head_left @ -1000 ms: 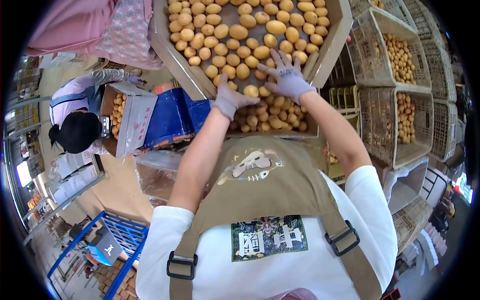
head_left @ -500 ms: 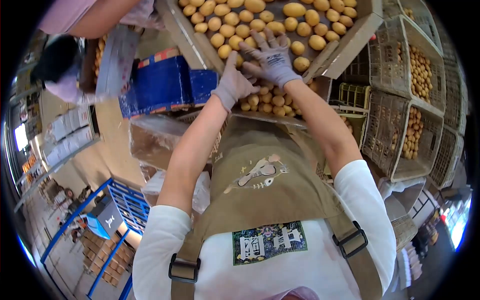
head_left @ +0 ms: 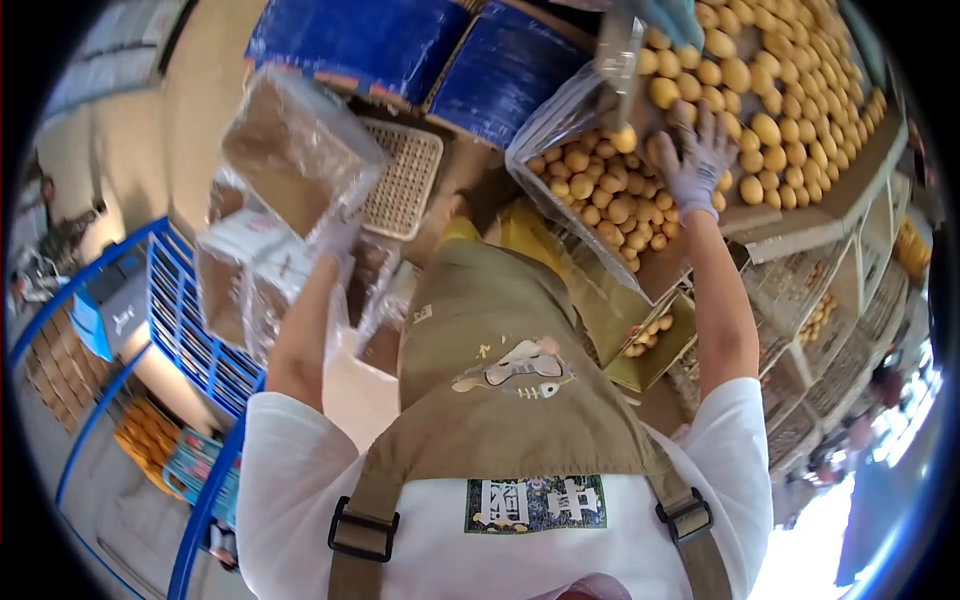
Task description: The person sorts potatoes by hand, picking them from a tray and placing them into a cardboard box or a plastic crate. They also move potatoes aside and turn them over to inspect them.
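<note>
My right hand [head_left: 697, 165], in a pale glove, lies with fingers spread on small oval yellow fruits [head_left: 765, 130] at the edge of a sorting tray [head_left: 815, 235]. Just below it, more of the fruits [head_left: 605, 195] fill a plastic-lined box [head_left: 640, 285]. Off to the left, my gloved left hand [head_left: 335, 238] grips the lower corner of a cardboard box lined with clear plastic [head_left: 290, 150]; its fingers are partly hidden by the film. That box is tilted above other plastic-wrapped boxes [head_left: 235, 265].
A beige plastic crate [head_left: 402, 180] lies beside the tilted box. Blue-covered boxes [head_left: 505, 75] stand ahead. Another person's blue-gloved hand [head_left: 675, 20] is over the tray. Stacked crates [head_left: 800, 285] stand to the right, a blue metal rack [head_left: 185, 300] to the left.
My left hand has left the fruits and moved down and left to the plastic-lined box, now gripping it. My right hand stays on the fruits. The view has turned left.
</note>
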`<state>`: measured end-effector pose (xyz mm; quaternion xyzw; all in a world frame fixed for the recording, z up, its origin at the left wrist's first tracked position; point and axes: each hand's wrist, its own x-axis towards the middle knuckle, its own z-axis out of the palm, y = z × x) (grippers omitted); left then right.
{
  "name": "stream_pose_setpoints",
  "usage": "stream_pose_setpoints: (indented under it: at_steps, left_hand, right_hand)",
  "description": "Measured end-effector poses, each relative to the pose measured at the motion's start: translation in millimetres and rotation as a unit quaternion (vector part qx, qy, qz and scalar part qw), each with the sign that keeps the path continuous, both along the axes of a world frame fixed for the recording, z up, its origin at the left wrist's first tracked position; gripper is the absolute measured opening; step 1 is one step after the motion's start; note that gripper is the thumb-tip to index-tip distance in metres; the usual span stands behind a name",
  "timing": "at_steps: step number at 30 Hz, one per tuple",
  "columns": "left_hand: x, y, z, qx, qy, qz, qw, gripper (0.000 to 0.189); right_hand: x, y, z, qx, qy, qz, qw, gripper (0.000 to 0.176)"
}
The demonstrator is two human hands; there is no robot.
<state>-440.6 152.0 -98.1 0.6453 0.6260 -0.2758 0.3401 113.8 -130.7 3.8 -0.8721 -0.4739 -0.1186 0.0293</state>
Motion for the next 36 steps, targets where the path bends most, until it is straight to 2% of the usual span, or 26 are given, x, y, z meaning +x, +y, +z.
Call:
stream_pose_setpoints:
  at_steps: [1,3,5,7,10,14,15,18,20,22,23,24,25,26,28,29,33,35,36]
  left_hand:
    - [-14.2,18.0,-14.1,0.058,0.118,-0.080,0.988,0.087]
    - [-36.4,44.6,-40.9,0.064,0.115,-0.080,0.988,0.101]
    - [-27.9,68.3,-64.1,0.078,0.107,-0.055,0.990,0.107]
    - [-4.4,91.9,-77.5,0.102,0.050,-0.038,0.993,0.113]
    - [29.3,116.7,-101.4,0.006,-0.138,0.171,0.976,0.091]
    - [65.8,132.8,-160.7,-0.030,-0.137,0.250,0.958,0.061]
    - [75.5,131.2,-165.2,-0.051,-0.135,0.379,0.914,0.057]
    - [70.1,121.9,-155.7,-0.038,-0.135,0.305,0.942,0.056]
    - [21.7,124.8,-195.0,0.015,-0.163,0.247,0.955,0.059]
    - [-7.0,108.7,-147.6,0.121,-0.191,0.264,0.938,0.059]
    - [-10.0,105.6,-99.1,0.072,-0.113,0.285,0.949,0.060]
    - [-36.9,95.2,-90.0,0.099,-0.173,0.298,0.934,0.058]
    - [-66.8,91.6,-73.9,0.089,-0.155,0.252,0.951,0.055]
    - [-93.9,89.2,-57.3,0.080,-0.129,0.156,0.976,0.051]
    - [-108.5,64.2,4.7,0.062,-0.112,0.136,0.982,0.043]
    - [-123.4,51.1,18.9,0.056,-0.152,0.114,0.980,0.042]
    - [-122.6,-1.2,97.8,-0.074,-0.002,0.092,0.993,0.039]
    - [-141.7,-28.1,109.6,0.029,-0.005,-0.139,0.990,0.037]
    - [-125.5,-29.8,134.9,-0.008,0.018,-0.176,0.984,0.036]
  right_hand:
    - [0.0,2.0,-0.3,0.008,-0.002,0.008,1.000,0.057]
    - [-1.0,6.3,3.1,0.002,-0.002,0.015,1.000,0.055]
    - [0.8,6.1,0.2,0.016,-0.002,0.022,1.000,0.055]
    - [1.6,5.9,-0.1,0.019,0.006,0.033,0.999,0.059]
    - [-0.4,8.2,1.7,-0.003,0.002,0.052,0.999,0.064]
    - [2.6,8.8,1.3,-0.024,-0.013,0.075,0.997,0.076]
    - [3.1,11.4,1.3,-0.027,-0.007,0.069,0.997,0.075]
    - [-8.6,18.3,0.3,0.017,-0.012,0.116,0.993,0.067]
    - [11.2,-2.2,-9.4,-0.041,-0.031,0.106,0.993,0.064]
    - [-0.2,8.2,-0.4,0.005,0.002,0.067,0.998,0.062]
    - [-4.0,12.4,4.6,0.007,0.003,0.069,0.998,0.062]
    - [-2.0,10.5,5.5,-0.001,0.000,0.064,0.998,0.062]
    - [1.8,9.1,4.7,-0.006,-0.002,0.060,0.998,0.061]
    - [2.6,9.1,4.6,-0.002,-0.007,0.059,0.998,0.061]
    - [1.2,9.3,6.2,0.005,-0.016,0.058,0.998,0.060]
    - [0.3,10.0,8.0,0.006,-0.018,0.054,0.998,0.060]
    - [-2.4,12.2,12.2,0.016,-0.013,0.044,0.999,0.058]
    - [-3.6,12.4,16.1,0.008,-0.013,0.036,0.999,0.057]
    - [-6.5,14.7,19.7,0.003,-0.014,0.026,1.000,0.056]
